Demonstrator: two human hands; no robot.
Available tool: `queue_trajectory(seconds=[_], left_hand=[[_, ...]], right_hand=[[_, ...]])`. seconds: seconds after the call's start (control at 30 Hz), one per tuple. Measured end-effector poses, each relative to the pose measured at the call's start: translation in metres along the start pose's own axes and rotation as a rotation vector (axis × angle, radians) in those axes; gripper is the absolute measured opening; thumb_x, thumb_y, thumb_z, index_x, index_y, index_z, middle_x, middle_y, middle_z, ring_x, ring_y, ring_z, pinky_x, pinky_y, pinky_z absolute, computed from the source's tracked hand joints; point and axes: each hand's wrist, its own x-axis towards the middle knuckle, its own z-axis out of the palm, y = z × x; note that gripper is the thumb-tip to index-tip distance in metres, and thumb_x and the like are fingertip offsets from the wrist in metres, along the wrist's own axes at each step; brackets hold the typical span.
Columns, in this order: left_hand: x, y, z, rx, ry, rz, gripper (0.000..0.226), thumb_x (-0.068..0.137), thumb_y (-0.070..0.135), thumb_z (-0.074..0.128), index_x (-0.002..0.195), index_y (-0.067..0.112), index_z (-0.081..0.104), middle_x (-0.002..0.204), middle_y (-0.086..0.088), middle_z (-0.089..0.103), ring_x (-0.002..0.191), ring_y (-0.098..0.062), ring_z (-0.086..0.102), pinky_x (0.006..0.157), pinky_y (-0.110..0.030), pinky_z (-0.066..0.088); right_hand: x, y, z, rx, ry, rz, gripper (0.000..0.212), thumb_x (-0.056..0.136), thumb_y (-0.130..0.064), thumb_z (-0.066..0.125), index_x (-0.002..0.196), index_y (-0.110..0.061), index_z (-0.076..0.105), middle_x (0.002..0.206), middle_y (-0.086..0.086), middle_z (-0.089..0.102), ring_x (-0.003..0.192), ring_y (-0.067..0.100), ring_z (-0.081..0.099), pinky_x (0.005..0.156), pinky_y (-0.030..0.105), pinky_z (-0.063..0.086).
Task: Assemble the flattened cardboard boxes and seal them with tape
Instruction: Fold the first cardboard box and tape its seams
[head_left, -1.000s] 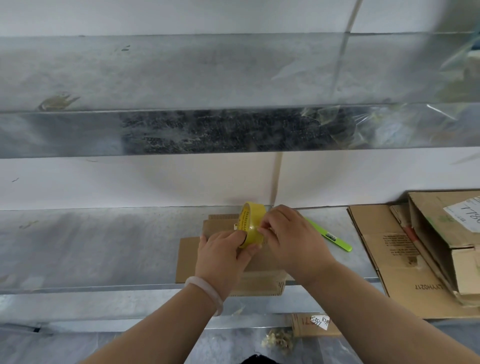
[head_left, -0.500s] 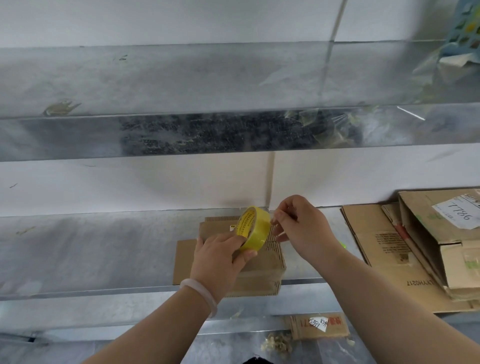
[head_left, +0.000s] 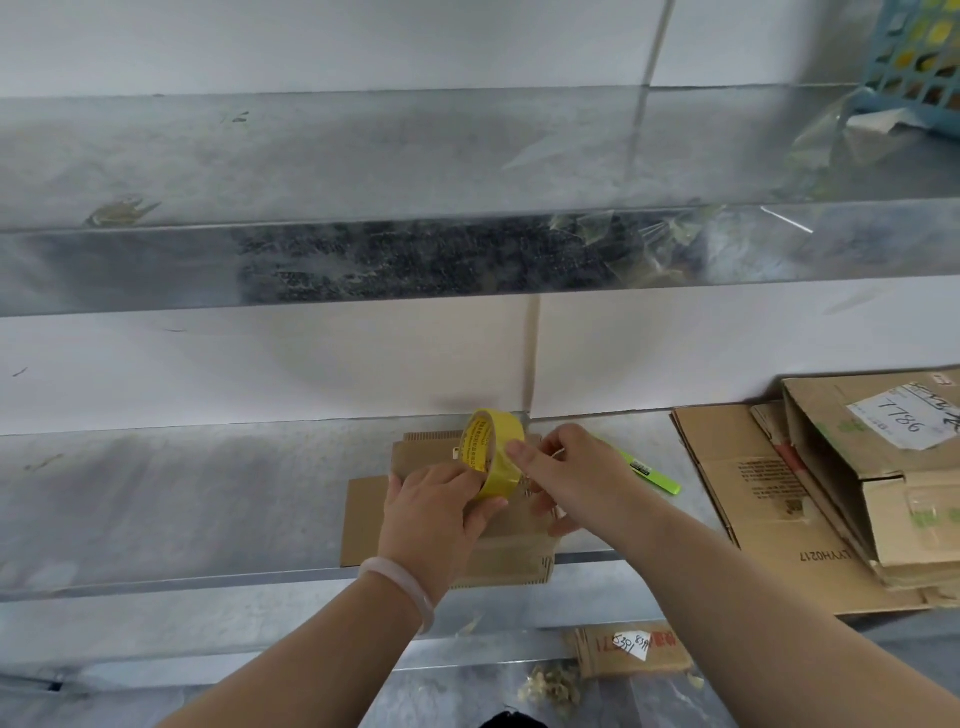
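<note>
A small brown cardboard box (head_left: 501, 558) rests on the metal shelf (head_left: 208, 499), over a flat cardboard sheet (head_left: 363, 519). My left hand (head_left: 431, 514) grips a yellow tape roll (head_left: 493, 457) upright above the box. My right hand (head_left: 571, 478) is just right of the roll, thumb and fingertips pinched at its rim; whether tape is between them I cannot tell. The box top is mostly hidden by both hands.
A green utility knife (head_left: 649, 470) lies right of my hands. Flattened cardboard boxes (head_left: 769, 499) and a labelled box (head_left: 883, 467) pile at the right. An upper shelf (head_left: 363, 249) overhangs, with a blue basket (head_left: 914, 62) on it. A cardboard piece (head_left: 634, 652) lies below.
My right hand pulled away to the right of the roll, then came back to its rim. The left hand kept hold of the roll.
</note>
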Motion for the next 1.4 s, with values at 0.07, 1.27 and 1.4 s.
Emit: queue_trajectory(seconds=[0.07, 1.27, 1.4], left_hand=[[-0.001, 0.002, 0.001, 0.023, 0.006, 0.0, 0.034, 0.091, 0.055, 0.047, 0.097, 0.028, 0.066, 0.105, 0.011, 0.063, 0.101, -0.019, 0.055, 0.098, -0.042, 0.035], [0.016, -0.02, -0.002, -0.239, 0.156, -0.287, 0.024, 0.092, 0.021, 0.047, 0.101, 0.038, 0.033, 0.073, 0.013, 0.052, 0.057, -0.012, 0.053, 0.046, -0.024, 0.032], [0.027, -0.029, -0.004, -0.172, 0.064, -0.312, 0.018, 0.093, 0.026, 0.046, 0.108, 0.033, 0.04, 0.081, 0.005, 0.057, 0.068, -0.023, 0.057, 0.063, -0.036, 0.048]], right_hand=[[0.0, 0.0, 0.003, -0.054, -0.043, 0.033, 0.042, 0.086, -0.056, 0.063, 0.09, -0.014, 0.061, 0.078, 0.004, 0.073, 0.069, 0.018, 0.073, 0.062, 0.041, 0.062], [0.056, 0.042, 0.027, 0.397, -0.124, -0.019, 0.016, 0.092, -0.009, 0.062, 0.078, -0.018, 0.059, 0.091, 0.008, 0.064, 0.086, 0.014, 0.067, 0.086, 0.034, 0.059], [0.057, 0.042, 0.03, 0.423, -0.042, -0.003, 0.01, 0.087, -0.011, 0.071, 0.084, -0.01, 0.062, 0.091, 0.012, 0.071, 0.077, 0.011, 0.071, 0.07, 0.024, 0.059]])
